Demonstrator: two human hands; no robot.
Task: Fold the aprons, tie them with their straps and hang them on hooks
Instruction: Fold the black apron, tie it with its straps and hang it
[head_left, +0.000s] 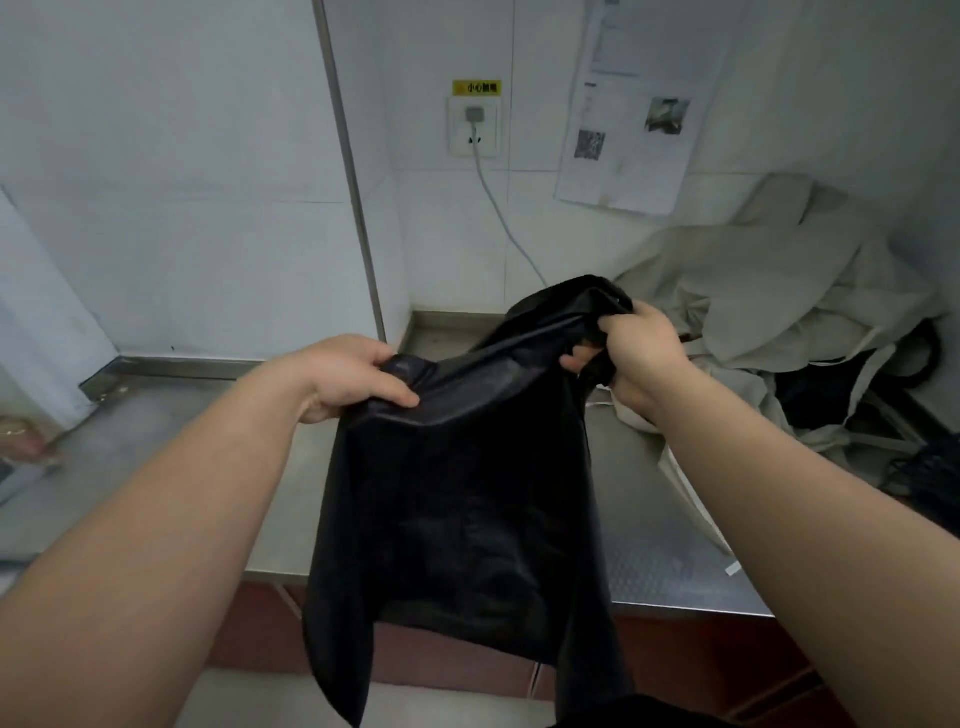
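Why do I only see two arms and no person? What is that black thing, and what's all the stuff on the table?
There is no machine here. The camera sits on a person's head and looks forward and down, so you see only their arms, just as you see your own. The left hand and the right hand each grip the top of a black apron, holding it up so it hangs down in front of a steel counter. On the counter at the right lies a crumpled heap of pale cloth. On the wall behind are a socket with a cable plugged in and a paper notice.
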